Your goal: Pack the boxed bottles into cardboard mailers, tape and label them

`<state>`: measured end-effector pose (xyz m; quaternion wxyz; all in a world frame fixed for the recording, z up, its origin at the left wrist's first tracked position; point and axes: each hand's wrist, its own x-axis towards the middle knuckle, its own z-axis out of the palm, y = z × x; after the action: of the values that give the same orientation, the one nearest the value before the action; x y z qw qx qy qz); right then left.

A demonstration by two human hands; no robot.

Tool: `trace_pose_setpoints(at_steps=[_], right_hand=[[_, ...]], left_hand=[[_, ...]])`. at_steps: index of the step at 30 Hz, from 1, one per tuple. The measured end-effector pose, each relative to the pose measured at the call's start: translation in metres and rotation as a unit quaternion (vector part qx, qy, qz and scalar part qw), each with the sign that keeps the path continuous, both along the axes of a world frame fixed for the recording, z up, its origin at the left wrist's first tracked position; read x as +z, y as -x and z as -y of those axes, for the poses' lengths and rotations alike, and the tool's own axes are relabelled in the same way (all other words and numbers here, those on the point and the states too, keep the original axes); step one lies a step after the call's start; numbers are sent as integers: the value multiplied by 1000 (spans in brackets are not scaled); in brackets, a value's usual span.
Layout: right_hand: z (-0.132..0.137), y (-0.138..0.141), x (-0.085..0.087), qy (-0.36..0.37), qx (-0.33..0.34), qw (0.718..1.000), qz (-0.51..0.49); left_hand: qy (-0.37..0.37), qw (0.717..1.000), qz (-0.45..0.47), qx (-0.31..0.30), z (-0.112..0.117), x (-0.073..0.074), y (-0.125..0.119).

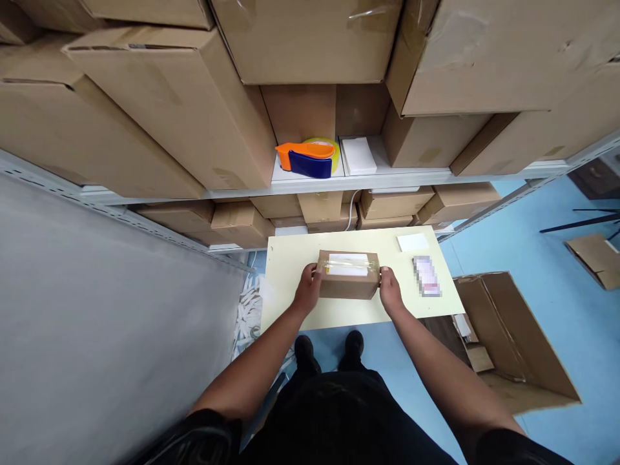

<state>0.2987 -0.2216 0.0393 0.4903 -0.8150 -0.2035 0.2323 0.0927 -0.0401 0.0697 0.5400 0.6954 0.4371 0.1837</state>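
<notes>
A small brown cardboard box (pixel 346 287) is held between my two hands over the pale yellow table (pixel 285 258). Clear tape runs across its top, over a white label (pixel 347 264). My left hand (pixel 308 288) grips the box's left end, and my right hand (pixel 390 289) grips the right end. The fingers on the far sides are partly hidden. Whether the box rests on the tabletop or is slightly raised, I cannot tell. To the right of the box lie a white slip stack (pixel 413 242) and a blurred-out phone-shaped item (pixel 426 276).
An orange and blue tape dispenser (pixel 310 159) and a white stack of paper (pixel 358 155) sit on the shelf (pixel 290 185) among large cartons (pixel 165 97). A big open carton (pixel 518 329) stands on the floor at right. Paper scraps (pixel 248 310) lie left, by the grey wall (pixel 121 310).
</notes>
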Motion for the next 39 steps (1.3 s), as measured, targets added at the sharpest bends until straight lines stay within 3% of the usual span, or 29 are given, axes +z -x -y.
trace_pose_setpoints(at_steps=[6,11,16,22,27,30,33,39], right_hand=[[16,32,-5,-27,-35,999,-23],[16,31,-10,-3,-17,1000,-17],[22,26,-3,31,7,999,-40],[54,24,4,59,35,994,-81],[77,20,0,84,59,988,-113],[78,21,-7,91,55,983,-147],[74,28,-11,88,33,982,-166],[66,42,-2,71,-14,980,-187]], left_hand=[[39,995,84,26,40,-33,18],[31,997,71,13,41,-35,18],[4,1000,8,-19,34,-22,21],[-62,996,-47,32,28,-9,35],[-128,990,-58,8,22,27,46],[-163,984,-56,-40,7,51,44],[-194,973,-50,-110,-15,65,30],[-252,917,-63,-304,-38,82,-36]])
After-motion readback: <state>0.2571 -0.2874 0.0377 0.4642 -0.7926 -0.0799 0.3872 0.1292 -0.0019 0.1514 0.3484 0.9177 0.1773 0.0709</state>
